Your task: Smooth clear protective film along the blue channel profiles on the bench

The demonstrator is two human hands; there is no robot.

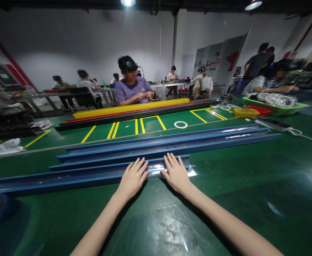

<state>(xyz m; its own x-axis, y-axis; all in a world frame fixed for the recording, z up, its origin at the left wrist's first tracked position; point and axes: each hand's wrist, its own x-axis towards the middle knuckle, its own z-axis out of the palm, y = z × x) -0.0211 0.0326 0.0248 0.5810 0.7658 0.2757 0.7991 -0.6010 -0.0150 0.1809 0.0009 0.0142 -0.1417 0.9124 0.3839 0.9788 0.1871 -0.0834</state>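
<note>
A long blue channel strip lies across the green table, its right end close to my right hand. Flat on this strip rests my left hand, fingers stretched out toward the far side. My right hand lies on the same strip near its end, its fingers spread. Between the two hands, a shiny stretch of the channel shows. Just beyond my fingertips are more blue channel strips, roughly parallel to the first. Neither hand is wrapped around anything.
Farther back lie a yellow strip, a black strip and a white ring. At right stand a green tray with coiled tubing, a small yellow tray and a phone. A person sits opposite.
</note>
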